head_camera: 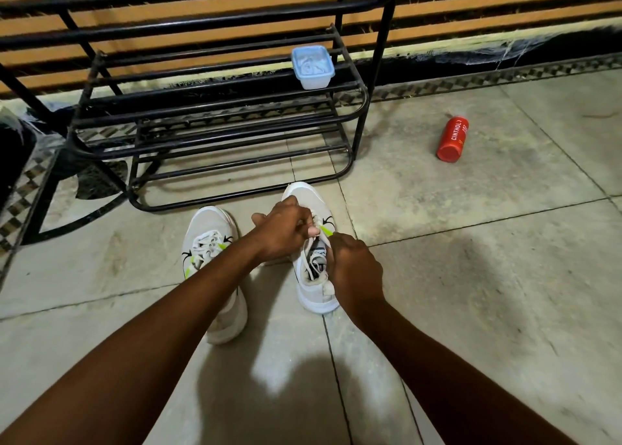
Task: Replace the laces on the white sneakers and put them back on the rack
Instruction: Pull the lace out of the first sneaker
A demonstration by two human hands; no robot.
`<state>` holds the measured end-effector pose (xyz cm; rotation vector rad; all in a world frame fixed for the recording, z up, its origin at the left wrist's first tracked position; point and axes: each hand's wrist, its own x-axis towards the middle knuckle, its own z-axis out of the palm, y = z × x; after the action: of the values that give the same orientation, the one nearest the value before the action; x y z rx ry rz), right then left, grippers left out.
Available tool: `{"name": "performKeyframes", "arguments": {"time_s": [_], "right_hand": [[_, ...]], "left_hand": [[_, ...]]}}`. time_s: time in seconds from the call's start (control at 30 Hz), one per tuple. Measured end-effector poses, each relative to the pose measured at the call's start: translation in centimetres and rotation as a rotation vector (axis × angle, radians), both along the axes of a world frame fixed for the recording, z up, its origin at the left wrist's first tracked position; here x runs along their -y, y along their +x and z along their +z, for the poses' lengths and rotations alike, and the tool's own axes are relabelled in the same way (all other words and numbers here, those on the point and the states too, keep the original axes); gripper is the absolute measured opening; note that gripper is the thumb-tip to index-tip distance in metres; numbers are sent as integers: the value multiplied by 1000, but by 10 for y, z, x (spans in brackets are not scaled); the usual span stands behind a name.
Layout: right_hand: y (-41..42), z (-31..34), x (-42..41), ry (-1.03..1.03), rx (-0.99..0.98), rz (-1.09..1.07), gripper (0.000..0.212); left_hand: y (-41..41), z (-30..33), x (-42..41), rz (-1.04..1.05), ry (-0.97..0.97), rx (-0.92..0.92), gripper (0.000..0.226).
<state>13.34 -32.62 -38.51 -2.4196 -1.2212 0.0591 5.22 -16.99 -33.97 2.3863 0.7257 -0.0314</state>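
Both white sneakers sit on the floor just in front of the black rack (215,108), and the left hand (286,232) and right hand (353,269) curl round the lace (311,263) of the right sneaker (313,293). The left sneaker (210,242) lies beside it (laces in). The lace looks soft and floppy, so pinching near its tip should work best, though the fingers hide that part.

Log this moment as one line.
left hand and right hand: working lace on right sneaker | left sneaker: laced, on floor | rack: no sneakers
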Motion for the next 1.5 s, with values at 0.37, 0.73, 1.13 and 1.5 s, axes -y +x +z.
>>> {"name": "performKeyframes", "arguments": {"time_s": [0.37, 0.73, 1.13, 1.5], "right_hand": [[8, 0, -6, -63, 17, 73, 10], [23, 13, -15, 190, -230, 318, 55], [36, 14, -43, -8, 104, 523, 26], [60, 42, -56, 90, -1110, -169, 7]], "left_hand": [[-29, -23, 15, 376, -417, 369, 22], [-36, 9, 11, 165, -265, 33, 70], [-46, -10, 14, 12, -26, -99, 92], [-42, -9, 15, 19, -6, -246, 94]]}}
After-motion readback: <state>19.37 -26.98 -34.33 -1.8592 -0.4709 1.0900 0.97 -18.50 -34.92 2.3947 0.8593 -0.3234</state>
